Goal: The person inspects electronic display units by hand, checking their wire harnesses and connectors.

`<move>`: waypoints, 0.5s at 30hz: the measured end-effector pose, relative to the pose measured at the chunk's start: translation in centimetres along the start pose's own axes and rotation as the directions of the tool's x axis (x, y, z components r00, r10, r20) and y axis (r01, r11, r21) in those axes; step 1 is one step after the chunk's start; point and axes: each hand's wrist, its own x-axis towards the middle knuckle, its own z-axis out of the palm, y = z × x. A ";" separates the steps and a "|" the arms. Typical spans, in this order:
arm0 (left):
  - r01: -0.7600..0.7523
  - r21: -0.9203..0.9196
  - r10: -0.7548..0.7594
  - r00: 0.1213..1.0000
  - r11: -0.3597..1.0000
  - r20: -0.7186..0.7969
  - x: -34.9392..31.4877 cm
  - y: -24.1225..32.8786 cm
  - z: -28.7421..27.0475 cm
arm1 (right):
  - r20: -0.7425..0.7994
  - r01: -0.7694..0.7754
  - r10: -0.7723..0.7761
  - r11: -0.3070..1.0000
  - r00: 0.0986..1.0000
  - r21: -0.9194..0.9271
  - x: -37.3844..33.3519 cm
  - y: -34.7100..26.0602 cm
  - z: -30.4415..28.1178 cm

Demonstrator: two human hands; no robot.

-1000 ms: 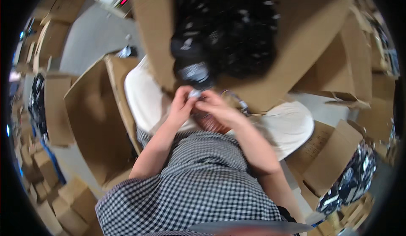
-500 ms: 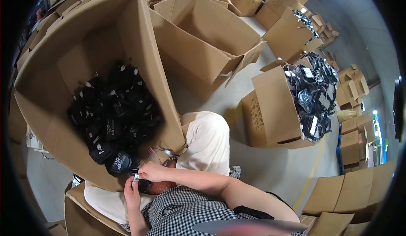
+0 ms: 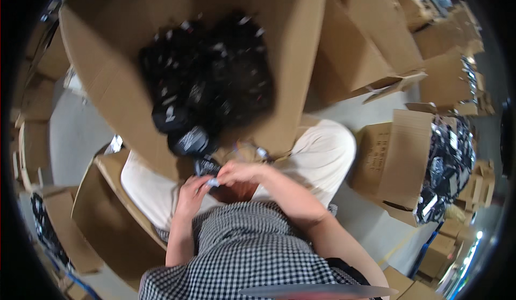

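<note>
Above my lap, my left hand (image 3: pixel 188 197) and my right hand (image 3: pixel 237 172) meet with their fingers pinched. Between the fingertips shows a small white connector (image 3: pixel 213 182), smeared by motion, and both hands grip it. Just beyond it a black plastic unit (image 3: pixel 205 164) with pale printing lies at the near edge of a large cardboard box (image 3: pixel 115 80). More black units (image 3: pixel 207 80) with little white plugs are heaped inside that box. Right of the units, a few thin coloured wires with a pale plug (image 3: pixel 262 153) lie near my knee.
At my left side stands an open carton (image 3: pixel 121 235). To the right, another carton (image 3: pixel 400 163) is filled with black wired parts in clear bags (image 3: pixel 446 163). A large open box (image 3: pixel 355 42) stands beyond, and stacked cartons line the edges of view.
The view has swung left, so the boxes appear shifted and are blurred. My hands stay together at the white connector.
</note>
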 end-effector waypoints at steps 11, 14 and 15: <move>0.118 -0.066 -0.110 0.988 0.991 0.105 1.4 -0.3 -0.9 | 0.065 -0.222 0.213 0.923 0.975 0.313 -0.3 -1.1 -1.0; 0.085 -0.023 -0.082 0.990 0.996 0.111 1.5 -0.7 -0.8 | 0.002 -0.163 0.168 0.958 0.986 0.236 -0.2 -0.4 -1.0; 0.079 -0.041 -0.076 0.993 0.996 0.085 1.4 -0.9 -0.7 | 0.028 -0.139 0.136 0.955 0.990 0.261 -0.2 -0.4 -1.2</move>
